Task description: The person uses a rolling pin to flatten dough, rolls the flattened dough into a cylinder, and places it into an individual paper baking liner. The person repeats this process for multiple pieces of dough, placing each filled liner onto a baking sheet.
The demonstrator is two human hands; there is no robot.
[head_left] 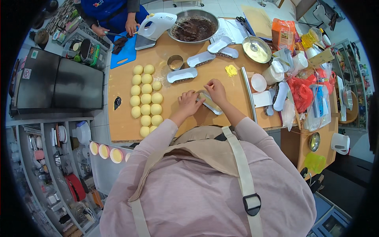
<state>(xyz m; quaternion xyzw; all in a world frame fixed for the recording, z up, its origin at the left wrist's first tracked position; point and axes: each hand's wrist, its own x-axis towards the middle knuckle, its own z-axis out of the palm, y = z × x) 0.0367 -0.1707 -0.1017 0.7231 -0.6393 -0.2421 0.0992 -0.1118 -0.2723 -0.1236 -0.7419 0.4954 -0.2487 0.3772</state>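
A long paper loaf liner (216, 111) with pale dough (209, 102) in it lies on the wooden table in front of me. At its left end my left hand (189, 103) is closed on the liner's edge, fingers bent. My right hand (216, 91) is just above the other side, its fingers drawn together in a pinch; whatever they hold, if anything, is hidden. Several round dough balls (146, 98) sit in rows to the left. Straight ahead are an empty-looking white paper liner (182, 75) and a metal ring-shaped cup (175, 62). Yellow butter-like dabs (231, 70) lie to the right.
Across the table, a co-worker (114, 15) in blue handles a tool over a blue cutting board (125, 51). A white hand mixer (158, 24) rests by a bowl of dark batter (193, 27). A metal rolling pin or tube (248, 94), a cream bowl (256, 49) and bags crowd the right.
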